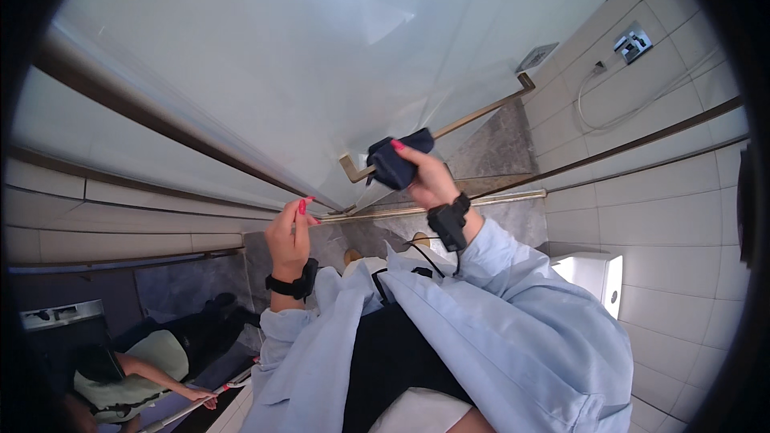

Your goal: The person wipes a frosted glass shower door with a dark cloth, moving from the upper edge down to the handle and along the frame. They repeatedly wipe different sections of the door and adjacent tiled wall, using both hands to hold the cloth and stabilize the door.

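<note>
My right hand (434, 182) is closed around a dark blue cloth (391, 167), pressing it against the metal bar handle (477, 115) on the frosted glass panel (305, 72). The cloth wraps over the bar close to its bent near end. My left hand (287, 231) is empty, its fingers loosely bent and apart. It hovers by the lower end of the brown metal frame post (172, 126); whether a fingertip touches it, I cannot tell. Black devices are strapped around both my wrists.
A metal floor track (513, 195) runs below the panel. On the right tiled wall are a chrome plate (633, 42) and a white hose (613, 124). A white fixture (589, 277) stands by my right elbow. At lower left, another person (152, 361) holds a pole (180, 413).
</note>
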`<action>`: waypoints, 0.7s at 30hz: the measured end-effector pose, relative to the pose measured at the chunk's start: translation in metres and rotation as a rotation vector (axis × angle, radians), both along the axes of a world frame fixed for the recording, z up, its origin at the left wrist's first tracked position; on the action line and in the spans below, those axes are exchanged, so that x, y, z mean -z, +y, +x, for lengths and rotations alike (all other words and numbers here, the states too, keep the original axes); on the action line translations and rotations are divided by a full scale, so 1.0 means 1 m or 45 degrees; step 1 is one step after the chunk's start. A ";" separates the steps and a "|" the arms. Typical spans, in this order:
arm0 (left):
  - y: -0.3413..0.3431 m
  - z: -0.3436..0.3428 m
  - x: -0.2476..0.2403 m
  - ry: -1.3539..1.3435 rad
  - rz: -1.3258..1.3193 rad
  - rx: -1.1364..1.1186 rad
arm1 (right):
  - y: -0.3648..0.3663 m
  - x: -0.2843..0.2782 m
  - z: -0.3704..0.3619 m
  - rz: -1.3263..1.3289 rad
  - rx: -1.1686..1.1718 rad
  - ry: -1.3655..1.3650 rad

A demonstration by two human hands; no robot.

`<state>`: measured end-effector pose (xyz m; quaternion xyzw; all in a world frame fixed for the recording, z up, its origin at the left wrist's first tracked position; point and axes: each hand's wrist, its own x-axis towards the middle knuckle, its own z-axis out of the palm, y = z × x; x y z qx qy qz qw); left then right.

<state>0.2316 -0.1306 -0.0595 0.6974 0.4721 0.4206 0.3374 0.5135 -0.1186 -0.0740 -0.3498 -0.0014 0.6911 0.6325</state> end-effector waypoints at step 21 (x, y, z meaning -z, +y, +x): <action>0.005 0.104 -0.029 0.060 0.375 -0.100 | 0.045 0.023 0.104 0.102 0.508 -0.197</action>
